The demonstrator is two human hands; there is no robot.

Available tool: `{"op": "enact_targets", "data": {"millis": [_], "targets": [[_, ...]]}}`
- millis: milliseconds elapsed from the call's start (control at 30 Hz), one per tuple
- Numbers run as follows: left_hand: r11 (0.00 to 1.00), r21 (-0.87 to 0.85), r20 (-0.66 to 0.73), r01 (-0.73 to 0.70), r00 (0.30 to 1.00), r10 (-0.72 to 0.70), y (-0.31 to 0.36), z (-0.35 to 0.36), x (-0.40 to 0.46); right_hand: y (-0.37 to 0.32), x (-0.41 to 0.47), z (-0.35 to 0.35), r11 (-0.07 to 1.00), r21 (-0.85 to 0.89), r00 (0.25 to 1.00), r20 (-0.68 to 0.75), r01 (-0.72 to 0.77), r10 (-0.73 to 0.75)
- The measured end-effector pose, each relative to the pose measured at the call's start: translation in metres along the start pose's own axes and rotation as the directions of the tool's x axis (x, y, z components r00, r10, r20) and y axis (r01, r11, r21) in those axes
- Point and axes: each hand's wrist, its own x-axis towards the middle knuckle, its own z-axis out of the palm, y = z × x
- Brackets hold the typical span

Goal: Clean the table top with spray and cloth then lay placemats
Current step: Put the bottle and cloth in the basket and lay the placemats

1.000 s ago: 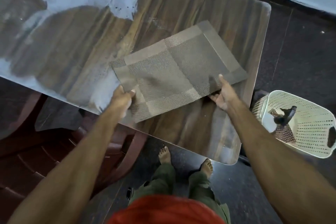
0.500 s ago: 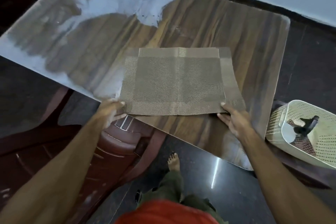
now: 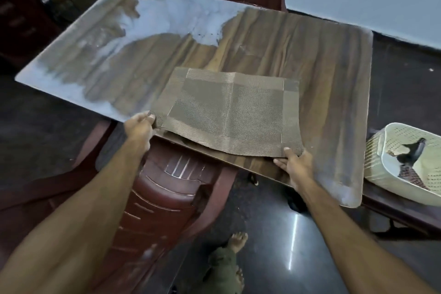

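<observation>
One woven placemat (image 3: 229, 112) on the wooden table (image 3: 310, 59), near edge hanging off a bit. Left hand (image 3: 139, 126) pinches its left corner, right hand (image 3: 297, 164) pinches the right one. Two red chairs (image 3: 167, 193), one cream basket (image 3: 405, 164) alongside.

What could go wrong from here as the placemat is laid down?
1. The brown woven placemat overhangs the wooden table's near edge; released from either hand's grip, left hand or right hand, it might slide off onto the dark red plastic chair.
2. The centre crease stands raised, so the placemat may not lie flat.
3. Pale patches look like wet sheen; the placemat could pick up moisture.
</observation>
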Motion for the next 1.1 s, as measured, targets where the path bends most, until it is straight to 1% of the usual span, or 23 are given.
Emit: {"op": "enact_targets", "data": {"millis": [167,267,367,467,600,667,733,800,867,1000,1100], "targets": [[0.993,0.109,0.075,0.047,0.996,-0.055,0.018,-0.034,0.017,0.011,-0.019,0.024,0.997,-0.076,1.0,0.021,-0.001,0.003],[0.993,0.112,0.076,0.043,0.996,-0.052,0.026,-0.053,0.041,0.017,-0.031,0.04,0.996,-0.091,0.999,0.033,0.016,-0.013],[0.991,0.128,0.11,0.043,0.992,-0.058,0.031,-0.068,0.068,0.027,-0.042,0.059,0.993,-0.107,0.999,0.025,0.047,-0.045],[0.995,0.086,0.117,0.052,0.991,-0.062,0.034,-0.082,0.097,0.034,-0.047,0.083,0.99,-0.124,0.997,0.016,0.072,-0.07],[0.996,0.078,0.141,0.045,0.988,-0.056,0.04,-0.1,0.143,0.044,-0.051,0.129,0.981,-0.162,0.993,-0.03,0.107,-0.113],[0.995,0.098,0.152,0.027,0.988,-0.042,0.044,-0.111,0.167,0.05,-0.049,0.149,0.967,-0.216,0.987,-0.054,0.134,-0.148],[0.991,0.134,0.19,0.027,0.98,-0.053,0.047,-0.118,0.193,0.054,-0.047,0.163,0.952,-0.265,0.976,-0.115,0.152,-0.187],[0.983,0.177,0.271,0.04,0.958,-0.088,0.046,-0.119,0.214,0.057,-0.044,0.167,0.94,-0.31,0.964,-0.169,0.146,-0.206],[0.972,0.235,0.323,0.026,0.941,-0.103,0.042,-0.116,0.229,0.061,-0.041,0.168,0.925,-0.355,0.951,-0.215,0.138,-0.224],[0.952,0.307,0.369,0.002,0.922,-0.121,0.032,-0.117,0.24,0.073,-0.045,0.167,0.906,-0.409,0.922,-0.3,0.105,-0.243],[0.951,0.309,0.363,-0.007,0.925,-0.111,0.029,-0.118,0.248,0.074,-0.048,0.171,0.891,-0.439,0.914,-0.306,0.114,-0.267]]}}
